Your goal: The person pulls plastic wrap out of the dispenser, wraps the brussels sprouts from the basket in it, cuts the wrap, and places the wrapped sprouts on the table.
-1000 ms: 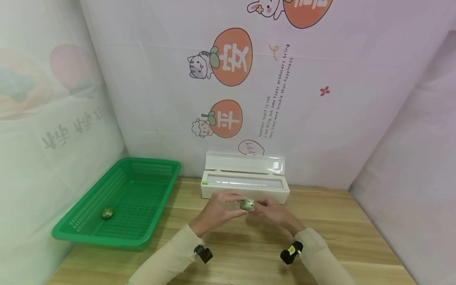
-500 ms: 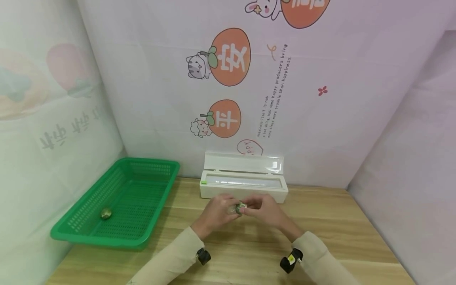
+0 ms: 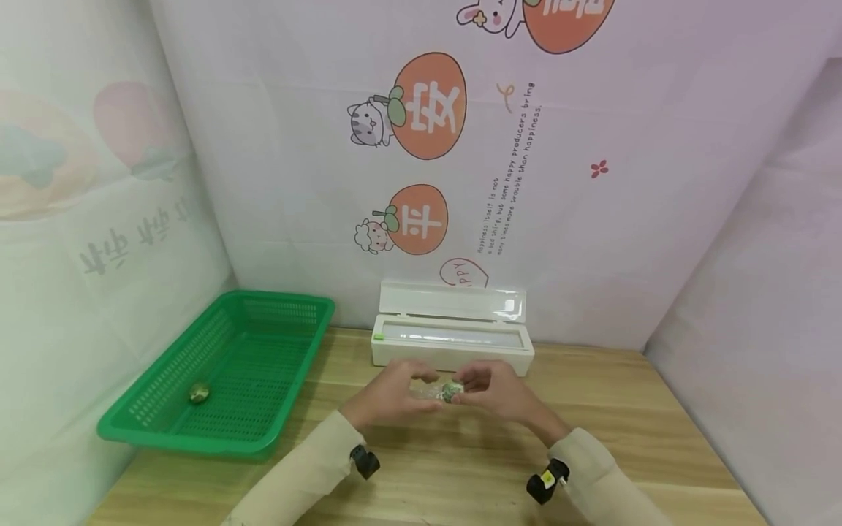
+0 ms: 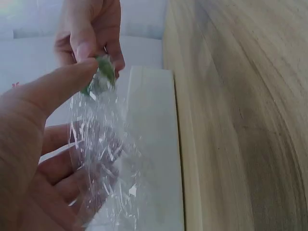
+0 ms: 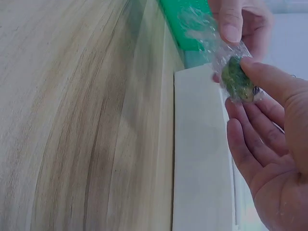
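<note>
Between the two hands is a small, roundish green thing [image 3: 451, 391] in clear cling film [image 4: 108, 144]; its exact kind is blurred by the wrap. My right hand [image 3: 496, 391] pinches it, thumb [image 5: 255, 70] on top and fingertips beneath. Loose, crinkled film trails from it toward my left hand [image 3: 391, 394]. There the left thumb [image 4: 72, 79] lies over the film beside the green thing, with other fingers curled behind the film. Both hands are raised just in front of a white cling film dispenser [image 3: 454, 358], whose lid stands up at the back.
At the left stands a green plastic basket [image 3: 276, 431] with one small, shiny wrapped ball [image 3: 199, 393] in it. The wooden table [image 3: 460, 475] meets a printed cloth wall [image 3: 296, 183] behind the dispenser. More cloth hangs at both sides.
The hands came closer around the wrapped green thing, then parted slightly and lowered. The right hand has shifted its fingers around it, and film now stretches toward the left hand.
</note>
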{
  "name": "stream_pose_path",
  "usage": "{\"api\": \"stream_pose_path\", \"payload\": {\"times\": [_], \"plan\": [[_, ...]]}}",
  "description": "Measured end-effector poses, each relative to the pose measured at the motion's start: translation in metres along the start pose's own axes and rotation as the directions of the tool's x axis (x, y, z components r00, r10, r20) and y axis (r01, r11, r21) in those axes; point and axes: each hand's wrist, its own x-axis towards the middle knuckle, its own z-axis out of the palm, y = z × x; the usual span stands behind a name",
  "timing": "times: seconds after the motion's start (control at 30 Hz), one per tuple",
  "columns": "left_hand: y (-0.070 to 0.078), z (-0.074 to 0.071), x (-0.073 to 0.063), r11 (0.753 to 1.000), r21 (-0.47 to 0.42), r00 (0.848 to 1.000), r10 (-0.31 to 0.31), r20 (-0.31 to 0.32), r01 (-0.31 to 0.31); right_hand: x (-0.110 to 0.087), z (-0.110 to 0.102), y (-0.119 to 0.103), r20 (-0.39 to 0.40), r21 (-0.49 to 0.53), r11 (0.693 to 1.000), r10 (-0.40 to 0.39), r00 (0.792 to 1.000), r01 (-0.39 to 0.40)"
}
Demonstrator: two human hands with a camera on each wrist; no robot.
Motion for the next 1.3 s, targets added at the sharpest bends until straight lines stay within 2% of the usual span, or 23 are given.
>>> {"api": "stream_pose_path", "payload": {"times": [0.13, 0.23, 0.57, 0.83, 0.93, 1.07, 1.2, 1.3], "plan": [[-0.006, 0.001, 0.001, 0.980, -0.188, 0.992, -0.050, 0.114, 0.071, -0.002, -0.002, -0.002, 0.040, -0.011, 1.000, -0.022, 0.999, 0.023], [-0.007, 0.004, 0.000, 0.963, -0.255, 0.987, -0.051, 0.149, 0.088, -0.003, -0.002, -0.002, 0.064, -0.009, 0.999, -0.037, 0.997, 0.038], [-0.002, 0.004, -0.002, 0.943, -0.323, 0.987, -0.023, 0.158, 0.074, -0.004, -0.006, -0.003, 0.145, 0.049, 0.998, -0.040, 0.989, 0.033], [-0.004, -0.001, -0.002, 0.946, -0.323, 0.980, 0.048, 0.193, 0.017, -0.006, -0.015, -0.002, 0.178, 0.076, 0.994, -0.086, 0.980, 0.074], [-0.005, 0.000, -0.003, 0.937, -0.349, 0.976, 0.073, 0.205, 0.003, -0.006, -0.017, 0.000, 0.191, 0.102, 0.992, -0.095, 0.977, 0.076], [-0.005, 0.002, -0.003, 0.912, -0.410, 0.971, 0.097, 0.220, 0.001, -0.006, -0.018, 0.002, 0.235, 0.156, 0.985, -0.106, 0.966, 0.070], [-0.004, 0.006, -0.001, 0.891, -0.454, 0.971, 0.109, 0.213, -0.001, -0.009, -0.019, 0.001, 0.280, 0.209, 0.976, -0.117, 0.953, 0.058], [-0.004, 0.009, 0.001, 0.884, -0.467, 0.975, 0.114, 0.193, -0.011, -0.011, -0.018, 0.001, 0.300, 0.232, 0.971, -0.124, 0.946, 0.054]]}}
